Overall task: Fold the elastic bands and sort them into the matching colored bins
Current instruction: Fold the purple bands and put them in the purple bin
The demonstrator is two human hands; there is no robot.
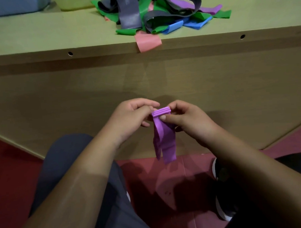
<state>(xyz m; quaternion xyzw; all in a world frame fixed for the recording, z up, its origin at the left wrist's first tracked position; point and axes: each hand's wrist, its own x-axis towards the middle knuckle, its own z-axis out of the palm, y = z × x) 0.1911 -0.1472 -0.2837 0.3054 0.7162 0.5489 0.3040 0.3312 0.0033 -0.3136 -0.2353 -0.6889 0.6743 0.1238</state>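
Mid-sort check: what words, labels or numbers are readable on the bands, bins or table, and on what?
None can be read.
The purple band, pinched by the left hand and right hand, shows no print.
The pile of bands on the table looks plain.
The bins are blurred and cropped; no label shows.

Tangled heap of multicoloured elastic bands (157, 13): fills tabletop centre. Pale wooden tabletop (44, 32): open on both sides. Blue plastic bin (7, 6), yellow translucent bin (74, 2): line rear edge.
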